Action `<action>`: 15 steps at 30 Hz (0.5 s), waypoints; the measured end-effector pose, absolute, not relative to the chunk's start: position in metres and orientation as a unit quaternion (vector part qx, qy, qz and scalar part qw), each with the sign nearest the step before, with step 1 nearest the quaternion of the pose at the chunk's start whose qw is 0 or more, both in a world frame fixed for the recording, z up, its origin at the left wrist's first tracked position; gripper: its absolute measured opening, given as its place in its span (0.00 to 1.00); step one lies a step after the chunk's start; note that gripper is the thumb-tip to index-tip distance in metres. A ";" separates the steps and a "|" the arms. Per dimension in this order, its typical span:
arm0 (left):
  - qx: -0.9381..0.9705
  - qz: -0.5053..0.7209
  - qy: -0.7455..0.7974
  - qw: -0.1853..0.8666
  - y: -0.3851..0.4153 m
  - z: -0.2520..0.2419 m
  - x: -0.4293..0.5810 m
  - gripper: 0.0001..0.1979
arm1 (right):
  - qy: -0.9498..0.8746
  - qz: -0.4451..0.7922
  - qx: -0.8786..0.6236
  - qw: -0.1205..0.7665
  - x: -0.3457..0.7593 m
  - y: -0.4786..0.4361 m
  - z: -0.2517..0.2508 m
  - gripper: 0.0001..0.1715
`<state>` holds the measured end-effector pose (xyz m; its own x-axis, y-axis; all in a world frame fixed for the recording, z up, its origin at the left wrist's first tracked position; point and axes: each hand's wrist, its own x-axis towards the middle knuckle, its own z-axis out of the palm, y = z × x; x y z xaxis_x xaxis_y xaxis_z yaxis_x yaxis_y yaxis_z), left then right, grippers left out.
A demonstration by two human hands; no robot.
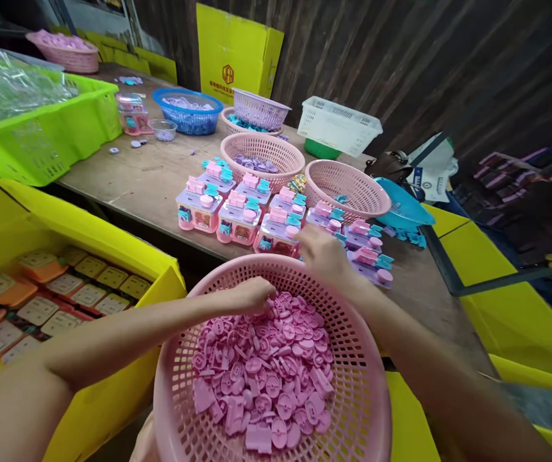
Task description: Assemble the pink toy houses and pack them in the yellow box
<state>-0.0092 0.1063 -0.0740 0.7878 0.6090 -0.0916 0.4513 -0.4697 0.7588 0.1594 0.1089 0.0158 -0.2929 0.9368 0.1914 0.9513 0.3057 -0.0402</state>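
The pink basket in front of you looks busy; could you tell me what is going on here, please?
A person works bare-handed. The left hand rests on the heap of small pink parts in the big pink basket. The right hand reaches past its rim to the toy units lined up on the wooden table. Smaller baskets stand behind them.

We see bright, even light on desk (pixel 160 173); back wall (pixel 401 51) dim; shadows soft; right hand (pixel 321 253) blurred; wide-angle bend at edges.

toy houses (pixel 240 218) ahead, tabletop (pixel 155 176) (left) — open
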 end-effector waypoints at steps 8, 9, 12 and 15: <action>0.840 0.094 0.333 0.418 0.115 -0.104 0.033 0.15 | -0.776 0.143 -0.594 -0.156 0.150 0.058 -0.053 0.14; 0.841 0.092 0.331 0.419 0.116 -0.104 0.033 0.15 | -0.777 0.145 -0.594 -0.154 0.151 0.058 -0.055 0.14; 0.846 0.083 0.325 0.415 0.117 -0.103 0.032 0.16 | -0.784 0.150 -0.584 -0.147 0.155 0.056 -0.054 0.16; 0.851 0.076 0.323 0.407 0.116 -0.097 0.029 0.18 | -0.794 0.153 -0.571 -0.143 0.158 0.053 -0.053 0.19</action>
